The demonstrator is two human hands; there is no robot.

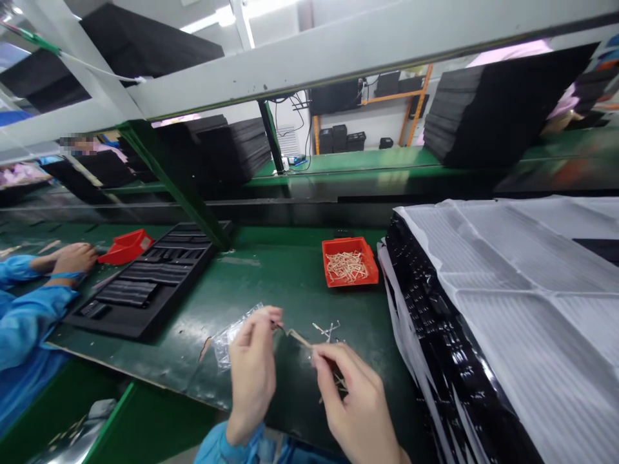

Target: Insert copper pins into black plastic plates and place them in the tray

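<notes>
Between my hands stretches a thin beige strip (300,338), bent near its left end. My right hand (355,403) pinches its right end between thumb and fingertips. Close to the other end, my left hand (252,370) is closed in a pinch; a small dark bit shows at its fingertips, too small to name. Thin silvery strips (329,331) lie crossed on the green table (285,264) just beyond my right hand, and more pieces are partly hidden under it. A clear plastic bag (225,341) lies to the left of my left hand.
A red bin (329,280) of beige strips stands ahead. On the right rise stacked black trays under a white ribbed sheet (532,322). To the left are a black compartment tray (145,316), a second red bin (126,246) and a co-worker's hands (75,261). A green post (169,180) stands behind.
</notes>
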